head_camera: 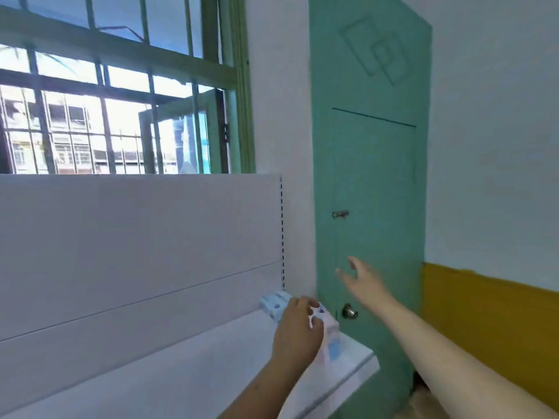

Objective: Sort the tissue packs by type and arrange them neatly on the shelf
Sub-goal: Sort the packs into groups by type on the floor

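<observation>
The left hand has its fingers curled round a tissue pack at the shelf's right end. Another pack lies just beyond those fingers, its long axis running along the shelf edge. The right hand hovers with spread fingers, farther off.

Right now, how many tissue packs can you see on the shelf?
2. One pack lies at the shelf's back right corner against the wall; the other sits in front of it, gripped by the left hand. The hand may hide more.
</observation>
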